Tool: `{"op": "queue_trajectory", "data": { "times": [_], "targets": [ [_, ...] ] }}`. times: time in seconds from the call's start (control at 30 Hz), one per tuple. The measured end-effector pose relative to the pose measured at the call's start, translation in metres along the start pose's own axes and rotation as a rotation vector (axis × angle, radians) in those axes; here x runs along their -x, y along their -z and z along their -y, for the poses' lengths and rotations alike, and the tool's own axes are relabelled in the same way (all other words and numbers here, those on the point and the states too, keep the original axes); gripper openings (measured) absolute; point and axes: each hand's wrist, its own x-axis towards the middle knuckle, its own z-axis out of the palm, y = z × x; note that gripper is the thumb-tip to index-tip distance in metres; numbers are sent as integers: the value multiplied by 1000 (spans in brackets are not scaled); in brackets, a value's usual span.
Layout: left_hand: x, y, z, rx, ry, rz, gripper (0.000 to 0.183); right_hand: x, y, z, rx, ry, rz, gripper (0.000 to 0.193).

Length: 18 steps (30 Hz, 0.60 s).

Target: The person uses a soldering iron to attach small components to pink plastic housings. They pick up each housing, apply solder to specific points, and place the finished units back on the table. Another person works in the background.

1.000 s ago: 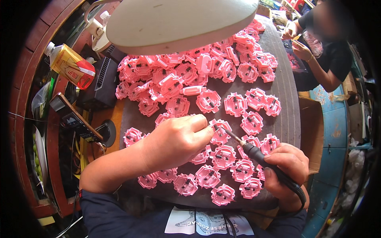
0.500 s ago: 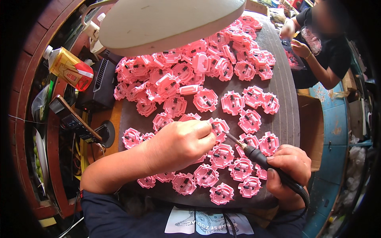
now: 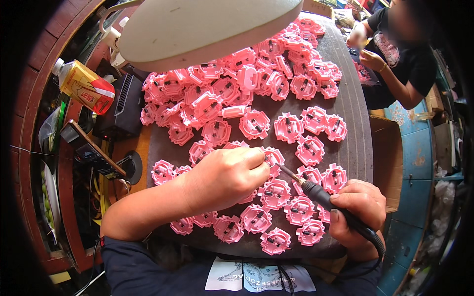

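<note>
My right hand (image 3: pixel 359 207) grips a soldering iron (image 3: pixel 318 193) by its black handle, the cord trailing down past the wrist. Its metal tip reaches up and left to a pink plastic housing (image 3: pixel 274 157) with small dark parts inside. Beside that same housing, my left hand (image 3: pixel 238 170) is closed, thumb and fingertips pinched together. Whatever sits between those fingertips is hidden by the hand. Around both hands lie several similar pink housings (image 3: pixel 275 194), most with their open side up, showing black parts and thin wires.
A heap of pink housings (image 3: pixel 222 91) covers the far part of the dark tabletop (image 3: pixel 353 133). Low over it hangs a white lamp head (image 3: pixel 207 29). At left stand a phone on a stand (image 3: pixel 91 150), a black box (image 3: pixel 121 108) and a drink carton (image 3: pixel 86 86). Another person (image 3: pixel 402 64) works at far right.
</note>
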Motion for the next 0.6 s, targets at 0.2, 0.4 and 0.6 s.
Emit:
{"op": "queue_trajectory", "data": {
  "times": [0.2, 0.4, 0.6],
  "targets": [
    [7, 5, -2, -9, 27, -25, 28, 2, 0, 1, 4, 4, -30, 28],
    [13, 6, -2, -12, 9, -3, 27, 2, -4, -1, -56, 29, -9, 30],
    [13, 6, -2, -29, 10, 5, 28, 7, -6, 3, -49, -54, 5, 22]
  ]
}}
